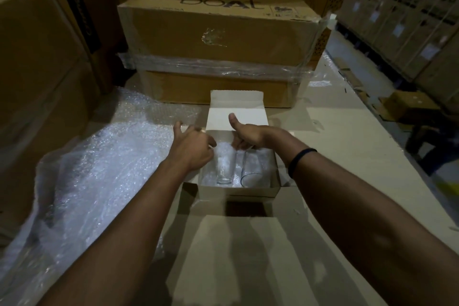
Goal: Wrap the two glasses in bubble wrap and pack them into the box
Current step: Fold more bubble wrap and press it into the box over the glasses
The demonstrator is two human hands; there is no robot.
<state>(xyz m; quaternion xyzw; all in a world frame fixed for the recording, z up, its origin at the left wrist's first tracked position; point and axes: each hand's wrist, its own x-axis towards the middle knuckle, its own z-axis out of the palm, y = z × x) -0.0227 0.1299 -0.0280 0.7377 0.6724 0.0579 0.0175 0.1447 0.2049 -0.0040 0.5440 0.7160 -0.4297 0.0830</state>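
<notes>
The small white box (250, 191) is open, and both glasses are already lying inside it, side by side. One glass (223, 169) is in the left half of the box and the other glass (253, 174) is in the right half. Bubbly plastic wrap (219, 153) sits around and over them, so the wrapping looks done or nearly done.

The left hand (196, 149) is at the far left corner of the box, with its thumb spread out and its fingers bent down to the wrap. The right hand (248, 135) is at the far end of the box, thumb sticking up, fingers bent down onto the wrap. I cannot tell if the hands pinch the wrap or just push it down.

The lid (237, 117) stands open at the far side of the box. I think what is left is tucking in the wrap and shutting the lid.

A big loose sheet of bubble wrap (99, 169) lies to the left of the box.
</notes>
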